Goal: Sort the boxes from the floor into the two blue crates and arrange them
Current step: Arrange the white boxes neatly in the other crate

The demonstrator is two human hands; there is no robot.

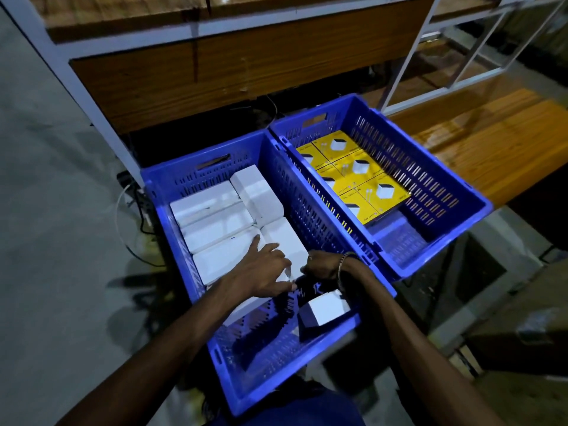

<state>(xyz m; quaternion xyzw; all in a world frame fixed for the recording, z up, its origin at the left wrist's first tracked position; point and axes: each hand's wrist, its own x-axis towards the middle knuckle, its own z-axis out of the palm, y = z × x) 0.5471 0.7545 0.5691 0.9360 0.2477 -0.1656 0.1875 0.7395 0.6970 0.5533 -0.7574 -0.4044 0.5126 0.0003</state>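
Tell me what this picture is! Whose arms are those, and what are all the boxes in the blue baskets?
There is no machine here. A person wears a camera on their head, so you look down along their two arms as if you were them.

On the floor stand two blue crates side by side. The left crate holds white boxes packed close together. The right crate holds yellow boxes laid flat in neat rows.

Both hands reach into the left crate. The left hand rests on the white boxes with one finger pointing out. The right hand is curled just above a box with a white top and dark sides; it is too dark there to tell what it holds.
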